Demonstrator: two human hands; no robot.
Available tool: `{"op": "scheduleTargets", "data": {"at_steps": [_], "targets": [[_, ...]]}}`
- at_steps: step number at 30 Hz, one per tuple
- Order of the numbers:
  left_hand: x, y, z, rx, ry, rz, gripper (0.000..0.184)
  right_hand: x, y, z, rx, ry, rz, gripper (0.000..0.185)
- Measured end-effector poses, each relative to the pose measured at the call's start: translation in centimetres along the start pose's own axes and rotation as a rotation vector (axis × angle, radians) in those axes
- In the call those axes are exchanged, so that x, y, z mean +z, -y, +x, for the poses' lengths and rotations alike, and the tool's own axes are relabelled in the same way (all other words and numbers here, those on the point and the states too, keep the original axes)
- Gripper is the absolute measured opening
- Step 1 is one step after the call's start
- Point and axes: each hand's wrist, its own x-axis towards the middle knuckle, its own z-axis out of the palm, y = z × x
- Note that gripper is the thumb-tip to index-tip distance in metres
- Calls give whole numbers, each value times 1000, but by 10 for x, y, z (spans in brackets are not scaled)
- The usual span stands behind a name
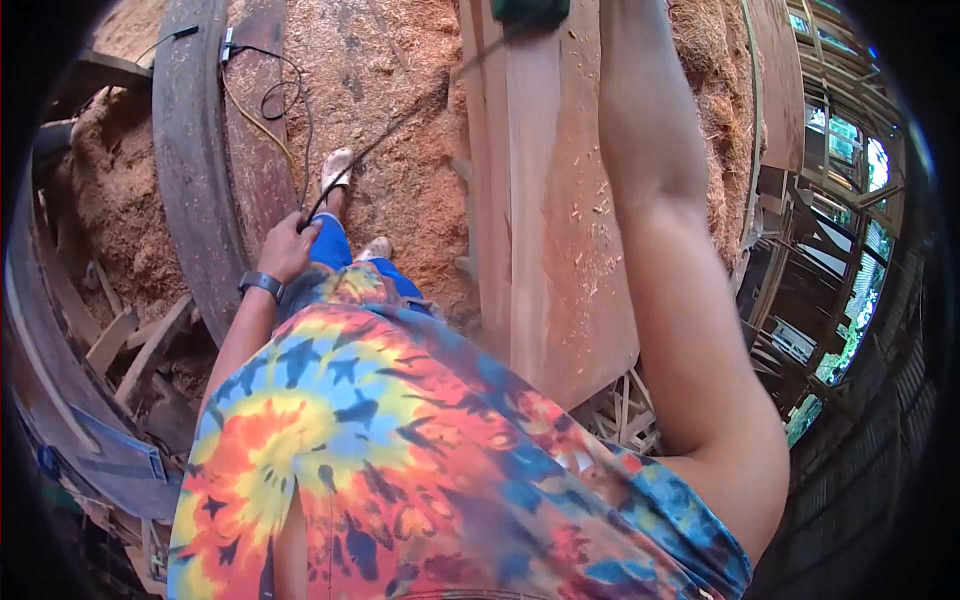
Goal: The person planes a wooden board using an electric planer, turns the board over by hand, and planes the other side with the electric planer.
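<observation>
My left hand (288, 248), with a dark watch on its wrist, is closed around a black power cord (400, 122) at hip height. The cord runs up and right from it to a dark green tool (530, 12) at the top edge. Only the near end of this tool shows, so its kind cannot be made out. It rests on or over a long reddish wooden board (555, 230), which has a paler strip along it and loose shavings on top. My right arm reaches forward over the board's right side; the hand lies beyond the top of the view.
Wood shavings (400, 60) cover the ground around my feet. Thick dark planks (190, 150) lie to the left, with a cord connector (228, 45) on them. Scrap timber (150, 345) is heaped at lower left. A wooden lattice structure (830, 200) stands on the right.
</observation>
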Motion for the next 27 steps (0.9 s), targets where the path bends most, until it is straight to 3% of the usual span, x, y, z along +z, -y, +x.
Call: {"op": "scheduleTargets", "data": {"at_steps": [6,14,20,23,27], "targets": [[28,21,-36,17,68,219,41,-20,-33,-163,29,5,0,64],[65,13,-62,75,177,441,34,-34,-107,-497,68,-154,5,66],[106,-19,-57,374,418,720,30,-42,-154,-707,313,-258,112,88],[116,-37,-63,470,538,761,30,-41,-165,-760,359,-331,111,92],[115,-32,-55,551,547,754,29,-39,-162,-752,363,-358,118,91]]}}
